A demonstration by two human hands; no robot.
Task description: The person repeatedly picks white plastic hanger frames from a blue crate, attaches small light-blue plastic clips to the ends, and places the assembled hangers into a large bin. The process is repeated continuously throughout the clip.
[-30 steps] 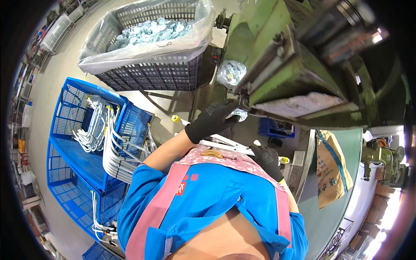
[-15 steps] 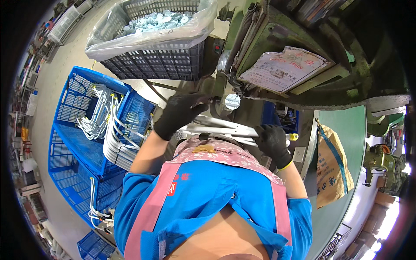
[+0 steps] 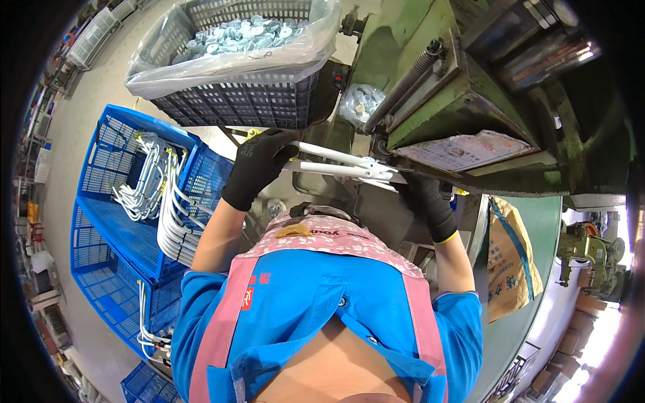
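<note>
A white metal tube frame [image 3: 326,170], two tubes that meet at a flattened joint, lies across in front of me beneath the edge of the green press. My left hand [image 3: 261,164], in a black glove, is closed round its left end, where a yellow cap [image 3: 253,133] shows beyond the fingers. At the right end my right hand [image 3: 424,199], gloved too, grips the tubes just past the joint. Its fingers are partly hidden in the shadow of the press, and a yellow tip peeks out beside it.
A green press [image 3: 430,114] with a paper sign overhangs the right hand. Beyond the left hand stands a black crate [image 3: 235,101], plastic-lined, full of small metal discs. Blue baskets [image 3: 101,228] with bent white tubes [image 3: 176,221] are at left. A brown sack [image 3: 510,262] rests on the green surface at right.
Both hands have moved the tube frame away from my body, up to the press. Its left end has swung farther out, and the round metal piece seen earlier under the press no longer shows.
</note>
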